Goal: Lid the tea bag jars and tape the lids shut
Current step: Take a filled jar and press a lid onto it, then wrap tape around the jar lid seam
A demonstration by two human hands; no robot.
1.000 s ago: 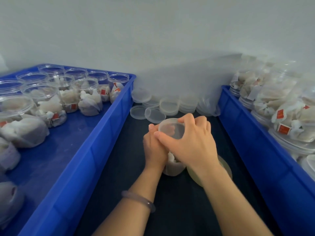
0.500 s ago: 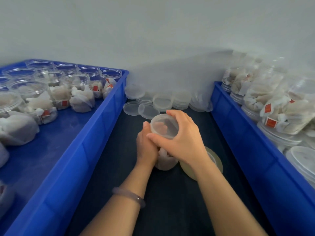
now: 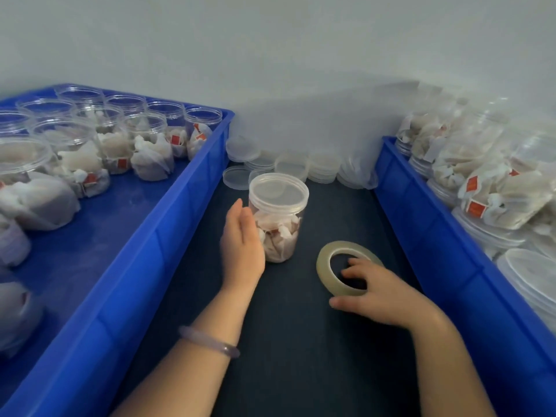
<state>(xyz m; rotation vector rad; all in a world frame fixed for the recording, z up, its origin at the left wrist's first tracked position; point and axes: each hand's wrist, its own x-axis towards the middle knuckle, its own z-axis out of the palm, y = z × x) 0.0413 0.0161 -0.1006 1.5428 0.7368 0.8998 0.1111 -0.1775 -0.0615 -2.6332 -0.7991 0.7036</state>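
A clear plastic jar of tea bags (image 3: 278, 224), translucent round lid (image 3: 278, 191) on, stands on the dark worktop (image 3: 301, 341); the left hand (image 3: 242, 248) braces the jar's left side, fingers straight and together. Right of the jar, the right hand (image 3: 382, 293) pinches a flat-lying roll of clear tape (image 3: 323, 264), fingers hooked inside, thumb outside. Best to hold the jar steady while taping the lid's seam.

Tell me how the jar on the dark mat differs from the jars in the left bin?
The mat jar wears a lid; the bin jars stand open. The mat jar stands alone on the mat with the left hand against its side; the bin jars crowd the left bin, untouched. Both are clear and hold tea bags.
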